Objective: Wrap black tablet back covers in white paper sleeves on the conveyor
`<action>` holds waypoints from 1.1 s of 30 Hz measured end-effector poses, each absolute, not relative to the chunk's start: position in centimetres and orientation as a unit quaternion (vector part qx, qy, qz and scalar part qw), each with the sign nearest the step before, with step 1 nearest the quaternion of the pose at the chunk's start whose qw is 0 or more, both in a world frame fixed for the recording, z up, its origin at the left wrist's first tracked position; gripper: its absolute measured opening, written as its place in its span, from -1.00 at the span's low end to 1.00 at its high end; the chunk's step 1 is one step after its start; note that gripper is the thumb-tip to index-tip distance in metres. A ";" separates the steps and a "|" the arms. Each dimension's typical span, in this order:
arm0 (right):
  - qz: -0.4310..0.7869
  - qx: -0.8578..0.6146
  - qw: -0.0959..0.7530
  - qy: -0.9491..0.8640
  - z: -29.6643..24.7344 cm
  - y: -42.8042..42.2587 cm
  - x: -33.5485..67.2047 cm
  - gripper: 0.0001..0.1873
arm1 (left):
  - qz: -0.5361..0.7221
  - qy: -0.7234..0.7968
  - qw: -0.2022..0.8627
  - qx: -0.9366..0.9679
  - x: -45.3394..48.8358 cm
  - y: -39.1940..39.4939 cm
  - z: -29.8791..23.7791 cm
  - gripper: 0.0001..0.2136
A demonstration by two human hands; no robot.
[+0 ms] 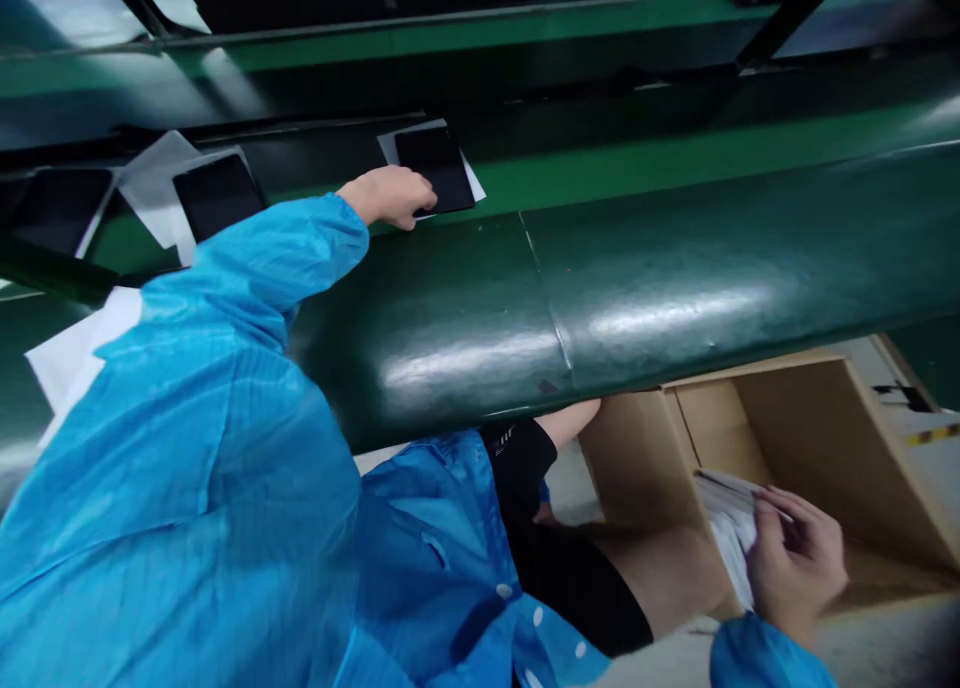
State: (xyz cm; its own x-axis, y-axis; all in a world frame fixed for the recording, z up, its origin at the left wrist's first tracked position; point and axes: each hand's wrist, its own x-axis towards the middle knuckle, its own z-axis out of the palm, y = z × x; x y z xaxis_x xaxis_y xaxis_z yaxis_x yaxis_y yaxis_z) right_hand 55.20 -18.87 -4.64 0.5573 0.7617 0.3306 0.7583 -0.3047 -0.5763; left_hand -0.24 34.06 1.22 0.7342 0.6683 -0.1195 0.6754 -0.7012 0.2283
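Observation:
My left hand [394,194] reaches over the green bench, its fingers closed at the lower left edge of a thin black rectangular panel [439,166]. Under that panel lies a white sheet [475,180], its corners sticking out. Low on the right, my right hand [799,553] is inside the opening of a cardboard box [814,438]. Its thumb and fingers pinch the top of a thin flat piece [739,485], at a row of white-wrapped flat pieces [727,533] standing along the box's left wall. What exactly these pieces are cannot be made out.
Further left on the bench lie another black panel [217,196] on white sheets and a third dark panel [64,208]. A white sheet [82,353] shows beside my left sleeve. The bench's rounded green edge [637,278] runs between my hands. A raised green shelf [480,30] spans the back.

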 end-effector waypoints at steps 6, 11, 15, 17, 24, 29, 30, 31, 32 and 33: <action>0.001 -0.700 0.418 -0.578 -4.6 -14.8 50.9 -0.70 | -0.088 0.324 -0.005 0.942 1.5 34.2 1.4 -0.69; 0.177 -0.624 0.529 -0.547 -2.6 -12.1 43.5 -0.83 | 0.166 0.389 -0.066 0.904 2.4 25.4 4.5 -0.85; 0.524 -0.507 0.528 -0.437 -1.1 -8.3 36.1 -0.65 | 0.247 0.358 -0.083 0.897 4.3 12.8 4.3 -0.78; 0.654 -0.419 0.514 -0.363 -1.0 -6.7 32.8 -0.54 | 0.264 0.338 -0.102 0.898 5.8 6.1 3.3 -0.76; 0.694 -0.441 0.517 -0.240 -3.0 -6.9 27.0 -0.53 | 0.362 0.409 -0.012 0.838 10.3 -9.3 -1.8 -0.70; 0.664 -0.497 0.502 -0.245 -4.3 -8.8 26.6 -0.60 | 0.421 0.457 0.002 0.784 11.3 -11.4 -4.3 -0.73; 0.664 -0.499 0.498 -0.250 -4.5 -8.8 26.7 -0.61 | 0.432 0.458 0.000 0.777 11.1 -11.2 -4.5 -0.73; 0.663 -0.502 0.496 -0.252 -4.7 -8.7 26.9 -0.61 | 0.443 0.458 -0.004 0.770 10.7 -11.0 -4.7 -0.73; 0.658 -0.507 0.497 -0.249 -4.9 -8.5 27.2 -0.61 | 0.450 0.458 -0.009 0.766 10.1 -10.7 -4.7 -0.72; 0.648 -0.517 0.505 -0.241 -5.1 -8.2 27.7 -0.61 | 0.452 0.460 -0.016 0.764 9.2 -10.4 -4.6 -0.71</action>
State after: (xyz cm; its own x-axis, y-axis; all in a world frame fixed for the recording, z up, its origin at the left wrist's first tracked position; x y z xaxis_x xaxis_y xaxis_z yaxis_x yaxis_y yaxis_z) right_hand 27.68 -8.17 -5.12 0.0435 0.9036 -0.4262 -0.4055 -0.3739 -0.8341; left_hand 9.25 -10.37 -4.59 0.1684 0.6883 0.7056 0.7177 -0.5763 0.3909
